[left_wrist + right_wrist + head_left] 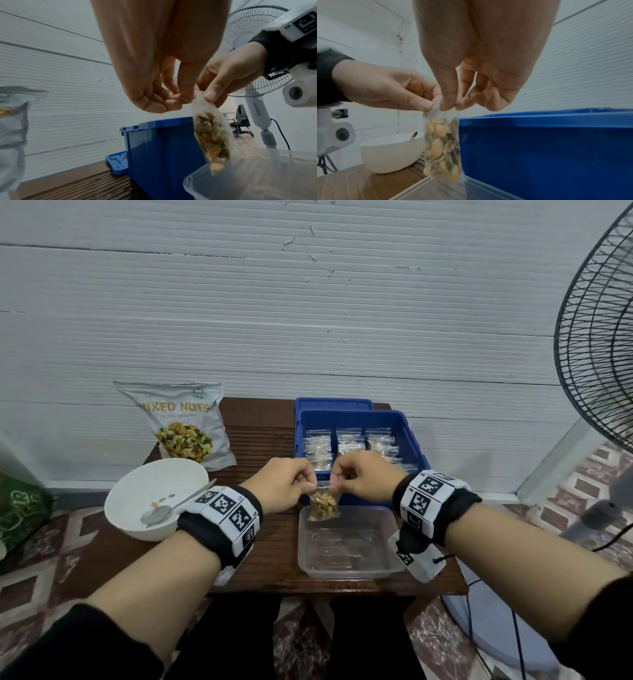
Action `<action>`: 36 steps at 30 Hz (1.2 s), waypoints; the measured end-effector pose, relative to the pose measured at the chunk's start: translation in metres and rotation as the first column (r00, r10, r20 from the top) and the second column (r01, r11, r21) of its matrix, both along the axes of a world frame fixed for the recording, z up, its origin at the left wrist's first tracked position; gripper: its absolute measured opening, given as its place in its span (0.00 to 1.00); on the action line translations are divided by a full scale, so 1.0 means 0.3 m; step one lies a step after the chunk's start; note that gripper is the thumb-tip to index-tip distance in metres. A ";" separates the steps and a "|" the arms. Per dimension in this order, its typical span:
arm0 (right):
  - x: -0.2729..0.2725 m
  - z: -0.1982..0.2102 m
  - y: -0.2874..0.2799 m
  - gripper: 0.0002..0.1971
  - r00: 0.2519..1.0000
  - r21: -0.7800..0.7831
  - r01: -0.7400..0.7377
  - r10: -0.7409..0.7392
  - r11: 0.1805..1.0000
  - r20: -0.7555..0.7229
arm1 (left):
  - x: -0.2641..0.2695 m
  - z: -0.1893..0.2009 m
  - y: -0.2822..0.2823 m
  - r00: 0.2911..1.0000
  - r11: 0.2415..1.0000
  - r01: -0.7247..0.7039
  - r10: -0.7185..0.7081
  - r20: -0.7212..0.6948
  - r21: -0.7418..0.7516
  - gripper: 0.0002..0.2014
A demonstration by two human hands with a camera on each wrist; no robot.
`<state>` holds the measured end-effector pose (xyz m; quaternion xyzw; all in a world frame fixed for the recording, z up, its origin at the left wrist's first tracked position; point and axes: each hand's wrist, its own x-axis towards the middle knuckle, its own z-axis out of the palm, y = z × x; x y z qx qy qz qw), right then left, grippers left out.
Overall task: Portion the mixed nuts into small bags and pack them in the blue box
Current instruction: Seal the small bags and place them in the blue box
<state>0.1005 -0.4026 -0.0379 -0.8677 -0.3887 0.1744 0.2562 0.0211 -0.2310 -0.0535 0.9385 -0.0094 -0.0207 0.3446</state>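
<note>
Hands (287,481) (363,477) pinch crinkly clear bag (323,503) of lumpy nuts.

Behind the blue box (407,429), a second blue piece (334,402) is mostly hidden. The hands cover the small bag's (323,504) top edge and the nearest packed bags (349,440). The fan (603,364) is cut off by the right edge of the head view.
</note>
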 end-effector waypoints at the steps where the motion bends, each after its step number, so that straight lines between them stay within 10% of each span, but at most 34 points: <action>1: -0.001 0.001 0.001 0.03 1.000 0.009 -0.001 0.001 1.000 -0.003 | 0.001 0.001 -0.001 1.000 1.000 -0.002 0.002 0.002 -0.008 0.05; 18: 0.012 0.009 0.024 0.02 1.000 -0.008 -0.015 0.015 1.000 0.011 | 0.006 0.002 -0.005 0.990 0.974 -0.076 0.098 0.097 -0.213 0.08; 27: 0.147 0.178 0.043 0.05 0.997 0.067 0.058 -0.061 0.996 0.038 | 0.047 -0.016 0.083 0.907 0.876 -0.323 0.395 0.149 -0.357 0.02; 36: 0.274 0.151 0.196 0.05 0.975 -0.383 -0.066 0.141 0.921 0.172 | 0.090 -0.082 0.175 0.896 0.849 -0.399 0.442 0.050 -0.347 0.05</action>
